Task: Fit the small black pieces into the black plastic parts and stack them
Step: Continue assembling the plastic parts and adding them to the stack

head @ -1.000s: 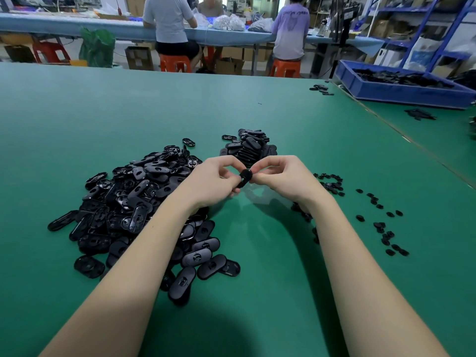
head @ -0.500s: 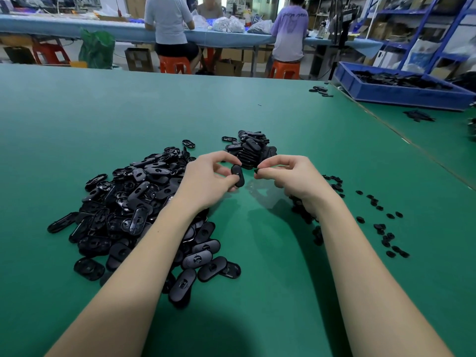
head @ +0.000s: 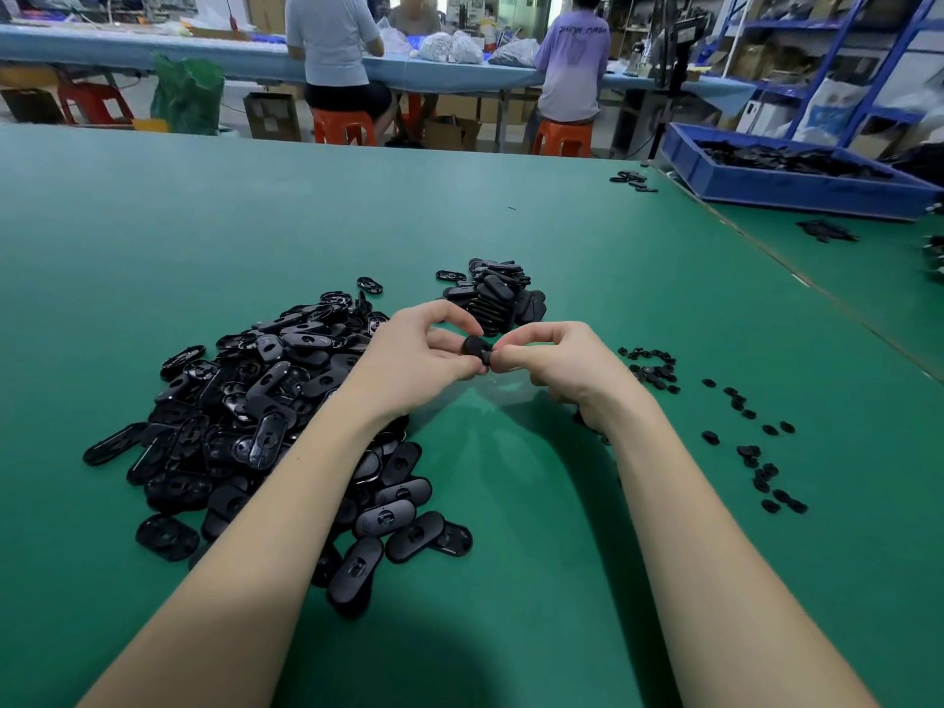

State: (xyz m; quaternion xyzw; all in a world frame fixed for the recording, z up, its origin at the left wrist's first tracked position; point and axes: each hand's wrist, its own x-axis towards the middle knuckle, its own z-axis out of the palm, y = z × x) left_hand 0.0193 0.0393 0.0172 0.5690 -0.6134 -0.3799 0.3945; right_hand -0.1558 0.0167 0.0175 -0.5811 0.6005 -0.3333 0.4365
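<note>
Above green table [head: 153,222], both hands pinching black part [head: 476,347] (unlabelled)

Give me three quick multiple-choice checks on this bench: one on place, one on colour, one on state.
1. The scattered small black pieces lie where?
A. right of the right hand
B. left of the left hand
C. in the blue tray

2. What colour is the table?
A. grey
B. green
C. white

3. The black plastic part between the hands is:
A. flat on the table
B. atop the stack
C. pinched by both hands

A: they dot the mat beyond the right hand.
B: the surface is green.
C: fingers of the left hand and the right hand meet on it.
</note>
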